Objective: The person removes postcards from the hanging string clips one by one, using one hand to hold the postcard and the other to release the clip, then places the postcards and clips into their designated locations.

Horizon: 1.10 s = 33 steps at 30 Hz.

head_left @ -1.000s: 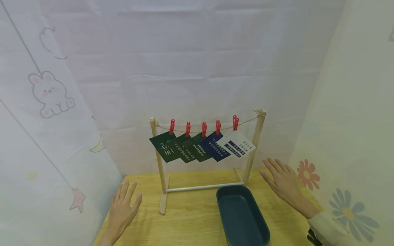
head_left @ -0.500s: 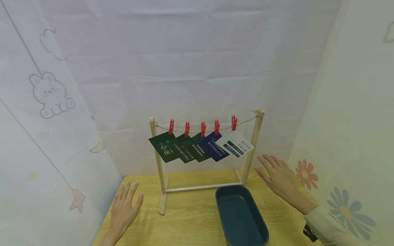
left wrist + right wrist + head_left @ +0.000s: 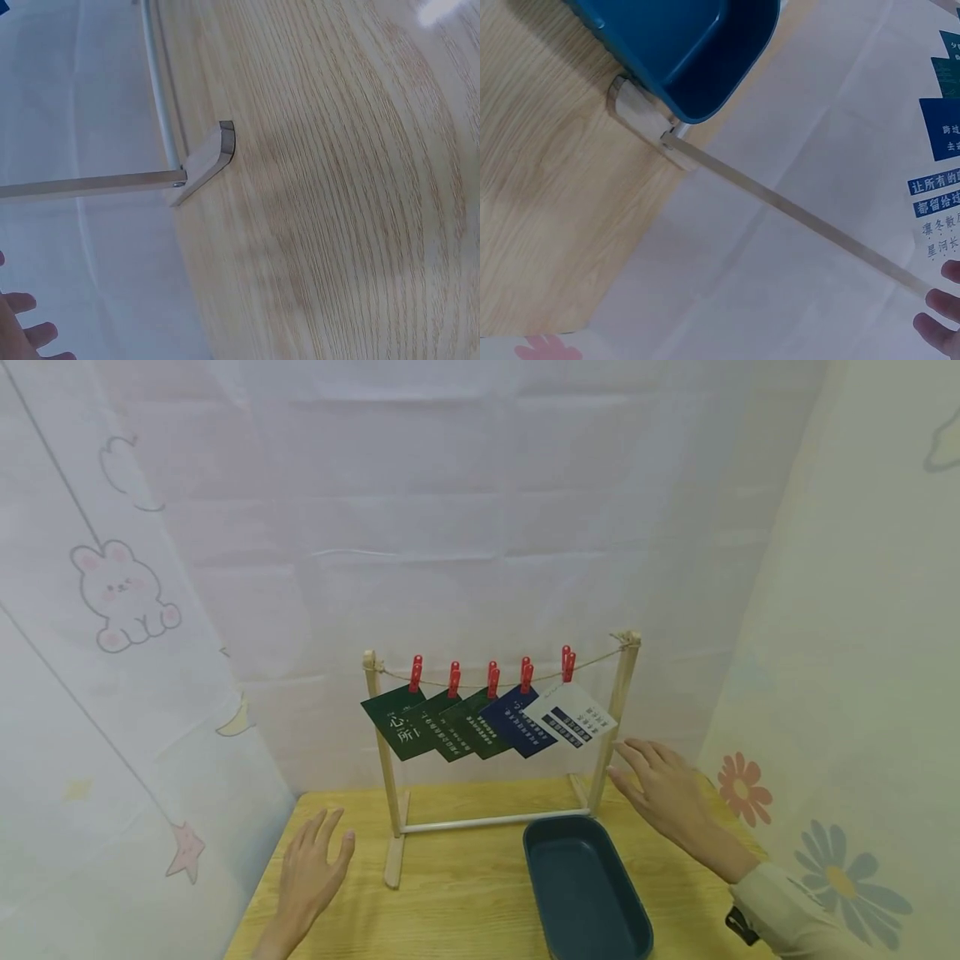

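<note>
My left hand (image 3: 311, 872) hovers over the table's left side, fingers extended and holding nothing. On the right my other hand (image 3: 663, 789) reaches toward the rack's right post, fingers spread and nothing held. Between them stands a wooden rack (image 3: 386, 777) with a string (image 3: 600, 658) tied across its top. Red clothespins (image 3: 492, 679) on the string hold several cards: green ones (image 3: 393, 722) at the left, a dark blue card (image 3: 519, 722), and a white card (image 3: 573, 714) at the right, nearest my right hand. In the right wrist view, fingertips (image 3: 937, 330) appear just below the white card.
A dark blue rectangular bin (image 3: 588, 889) sits on the wooden table (image 3: 457, 893), in front of the rack's right foot. A white rod (image 3: 495, 821) joins the rack's feet. Pale printed sheets (image 3: 480, 527) enclose the back and both sides.
My right hand has moved left, closer to the right post and the white card. The left hand has shifted slightly right. Cards and clothespins hang as before.
</note>
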Available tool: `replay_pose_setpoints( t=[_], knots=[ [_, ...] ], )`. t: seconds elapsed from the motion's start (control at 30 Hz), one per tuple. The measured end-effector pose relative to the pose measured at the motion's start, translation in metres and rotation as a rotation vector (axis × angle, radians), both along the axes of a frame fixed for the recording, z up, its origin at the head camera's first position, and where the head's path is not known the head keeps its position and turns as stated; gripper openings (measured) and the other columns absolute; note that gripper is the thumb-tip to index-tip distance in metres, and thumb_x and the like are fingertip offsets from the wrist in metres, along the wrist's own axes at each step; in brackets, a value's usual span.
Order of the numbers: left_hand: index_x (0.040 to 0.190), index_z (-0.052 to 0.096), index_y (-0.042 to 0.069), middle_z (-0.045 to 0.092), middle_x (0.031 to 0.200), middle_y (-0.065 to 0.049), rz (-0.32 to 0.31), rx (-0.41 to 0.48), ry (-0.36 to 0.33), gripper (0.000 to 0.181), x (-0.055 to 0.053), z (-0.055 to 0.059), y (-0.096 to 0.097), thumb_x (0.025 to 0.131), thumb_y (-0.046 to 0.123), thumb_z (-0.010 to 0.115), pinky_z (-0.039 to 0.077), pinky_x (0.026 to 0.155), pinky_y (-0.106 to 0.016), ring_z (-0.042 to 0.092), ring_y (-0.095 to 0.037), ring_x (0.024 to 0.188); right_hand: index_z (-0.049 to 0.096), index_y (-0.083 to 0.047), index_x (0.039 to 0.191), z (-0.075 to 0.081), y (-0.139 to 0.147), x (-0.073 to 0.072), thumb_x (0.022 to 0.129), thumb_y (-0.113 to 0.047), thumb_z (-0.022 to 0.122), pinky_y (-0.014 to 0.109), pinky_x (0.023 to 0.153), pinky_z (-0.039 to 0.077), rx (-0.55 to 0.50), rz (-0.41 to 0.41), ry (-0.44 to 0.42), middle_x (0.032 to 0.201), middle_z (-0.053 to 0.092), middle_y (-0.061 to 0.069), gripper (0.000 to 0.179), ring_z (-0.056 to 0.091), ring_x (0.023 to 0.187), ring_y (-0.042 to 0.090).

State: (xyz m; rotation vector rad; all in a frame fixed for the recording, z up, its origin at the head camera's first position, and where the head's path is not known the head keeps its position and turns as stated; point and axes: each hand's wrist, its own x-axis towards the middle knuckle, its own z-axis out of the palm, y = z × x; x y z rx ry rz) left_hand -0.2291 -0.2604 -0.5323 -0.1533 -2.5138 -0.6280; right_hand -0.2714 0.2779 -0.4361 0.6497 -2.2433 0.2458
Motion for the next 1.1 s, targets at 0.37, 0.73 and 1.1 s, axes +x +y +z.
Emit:
replay_pose_setpoints(
  t=[0.37, 0.73, 1.1],
  knots=[
    [0.138, 0.054, 0.005, 0.047, 0.14, -0.027, -0.006, 0.087, -0.033, 0.046, -0.005, -0.004, 0.009, 0.102, 0.034, 0.055, 0.028, 0.101, -0.073, 0.042, -0.051, 0.126, 0.065, -0.001, 0.123, 0.011, -0.021, 0.0, 0.095, -0.037, 0.063, 0.058, 0.096, 0.043, -0.013, 0.006, -0.022, 0.121, 0.062, 0.02, 0.046, 0.055, 0.113, 0.042],
    [0.137, 0.054, 0.004, 0.048, 0.139, -0.028, -0.002, 0.126, -0.063, 0.047, -0.005, -0.002, 0.017, 0.103, 0.036, 0.052, 0.03, 0.101, -0.073, 0.044, -0.052, 0.125, 0.065, 0.0, 0.123, 0.017, -0.038, -0.002, 0.102, -0.049, 0.047, 0.059, 0.095, 0.043, -0.013, 0.052, 0.018, 0.122, 0.062, 0.02, 0.056, 0.056, 0.11, 0.042],
    [0.136, 0.055, 0.005, 0.052, 0.136, -0.024, -0.02, 0.182, -0.09, 0.047, -0.009, -0.002, 0.026, 0.103, 0.038, 0.051, 0.037, 0.097, -0.069, 0.047, -0.048, 0.123, 0.068, 0.0, 0.118, 0.019, -0.055, -0.006, 0.104, -0.054, 0.038, 0.058, 0.091, 0.045, -0.025, 0.083, 0.047, 0.115, 0.064, 0.02, 0.063, 0.057, 0.106, 0.041]
  ],
)
